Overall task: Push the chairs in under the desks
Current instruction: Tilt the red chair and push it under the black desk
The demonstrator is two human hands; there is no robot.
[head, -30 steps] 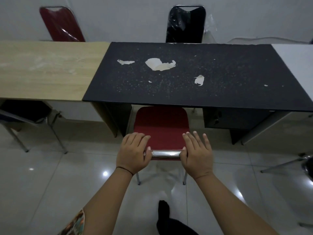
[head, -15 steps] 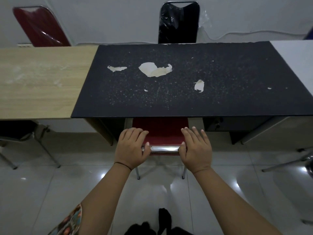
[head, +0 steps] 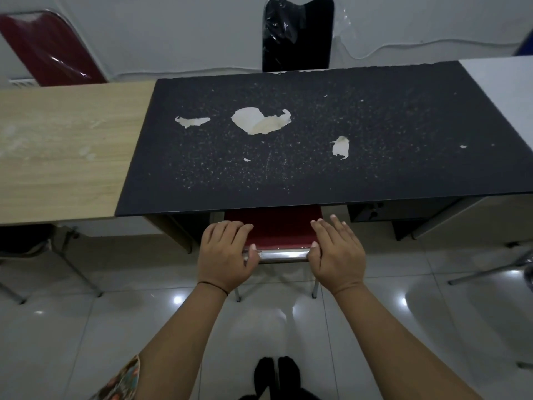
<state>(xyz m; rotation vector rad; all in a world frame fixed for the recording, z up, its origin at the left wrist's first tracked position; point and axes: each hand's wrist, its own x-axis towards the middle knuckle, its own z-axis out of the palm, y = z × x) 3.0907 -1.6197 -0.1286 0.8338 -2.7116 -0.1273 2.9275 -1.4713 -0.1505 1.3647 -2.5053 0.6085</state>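
The red chair (head: 274, 229) backrest is gripped by both hands' curled fingers (head: 230, 229); knuckles could be pinched against the counter (head: 288, 174) edge.

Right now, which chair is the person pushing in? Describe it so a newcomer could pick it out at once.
Start at the big black desk with peeling patches in the middle of the row. Under its near edge sits the red padded chair with a chrome back rail, both hands on that rail. The other red chair stands beyond the desks, by the wall.
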